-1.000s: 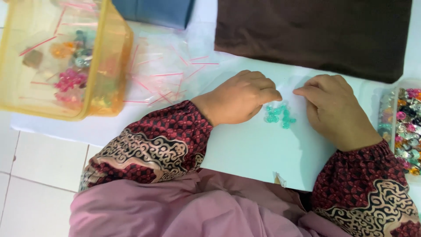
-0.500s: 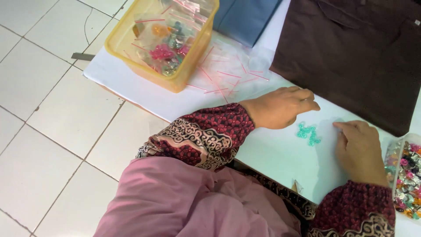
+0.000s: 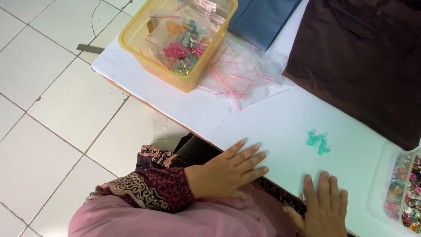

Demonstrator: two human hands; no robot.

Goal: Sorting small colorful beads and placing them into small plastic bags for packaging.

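A small heap of turquoise beads (image 3: 318, 142) lies on the white table surface (image 3: 272, 123). My left hand (image 3: 228, 169) rests flat on the table's near edge, fingers spread and pointing right, holding nothing. My right hand (image 3: 323, 206) lies flat at the near edge too, fingers pointing up toward the beads, empty. Both hands are a hand's width or more from the beads. My sleeves are dark red with a patterned cuff, above a pink garment.
A yellow plastic tub (image 3: 175, 35) with small bagged beads stands at the table's far left. Empty clear zip bags (image 3: 241, 74) lie beside it. Brown cloth (image 3: 364, 57) and blue cloth (image 3: 263, 19) cover the back. A clear tray of mixed beads (image 3: 405, 193) sits at right. White floor tiles lie left.
Both hands have pulled back from the turquoise beads to the near table edge and now lie flat. The view has swung left and down, showing more floor.
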